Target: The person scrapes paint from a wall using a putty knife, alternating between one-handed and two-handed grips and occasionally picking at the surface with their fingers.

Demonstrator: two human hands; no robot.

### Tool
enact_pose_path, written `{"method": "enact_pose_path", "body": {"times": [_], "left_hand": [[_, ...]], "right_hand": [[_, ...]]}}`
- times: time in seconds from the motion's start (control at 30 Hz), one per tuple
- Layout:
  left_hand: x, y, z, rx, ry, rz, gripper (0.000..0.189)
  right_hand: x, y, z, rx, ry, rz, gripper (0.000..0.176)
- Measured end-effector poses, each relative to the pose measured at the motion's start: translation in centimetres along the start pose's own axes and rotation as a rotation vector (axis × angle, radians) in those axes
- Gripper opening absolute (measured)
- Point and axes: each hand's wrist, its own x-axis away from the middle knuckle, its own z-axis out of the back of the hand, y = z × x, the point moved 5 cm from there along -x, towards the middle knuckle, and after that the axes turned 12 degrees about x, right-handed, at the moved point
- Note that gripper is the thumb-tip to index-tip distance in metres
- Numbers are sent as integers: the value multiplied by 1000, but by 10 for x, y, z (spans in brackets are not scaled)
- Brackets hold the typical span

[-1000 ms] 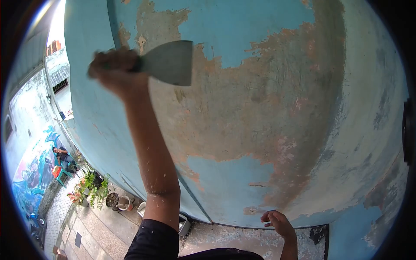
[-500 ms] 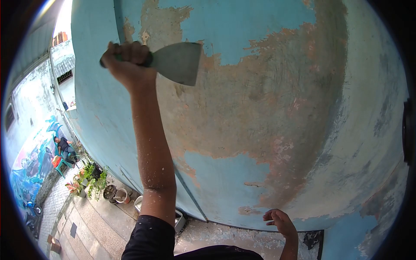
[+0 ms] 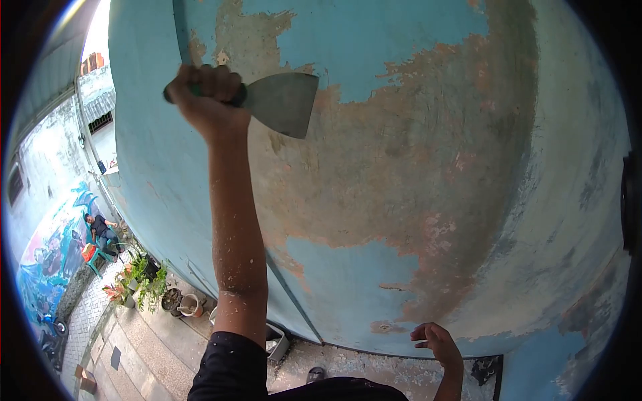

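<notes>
My left hand [image 3: 208, 100] is raised at the upper left, its fingers wrapped round the dark green handle of a paint scraper [image 3: 284, 103]. The wide metal blade points right, over a bare, brownish part of the wall [image 3: 381, 167] and just below the edge of some blue paint [image 3: 374, 40]. White specks dot my left forearm. Lower down at the right, my right hand [image 3: 436, 342] hangs near the foot of the wall, fingers loosely bent and apart, holding nothing.
Potted plants [image 3: 148, 271] and pots [image 3: 190, 305] line the wall at lower left. Beyond them a person [image 3: 103, 230] sits on a green chair by a painted mural [image 3: 50, 267]. A grey container [image 3: 277, 344] stands by the wall's foot. Paint flakes litter the floor [image 3: 361, 371].
My left hand and the scraper have shifted a little right and down across the wall. A dark shoe now shows at the bottom. My right hand has hardly moved.
</notes>
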Motion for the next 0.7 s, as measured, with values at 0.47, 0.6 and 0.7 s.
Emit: {"method": "enact_pose_path", "body": {"times": [0.47,0.6,0.7], "left_hand": [[-8,-19,23,115,-13,25,32],[-21,6,23,283,-106,1,32],[-20,-17,27,261,-123,74,29]], "right_hand": [[-42,-131,-11,-55,167,499,51],[-58,-186,8,-107,257,857,56],[-97,-205,30,-93,319,933,55]]}}
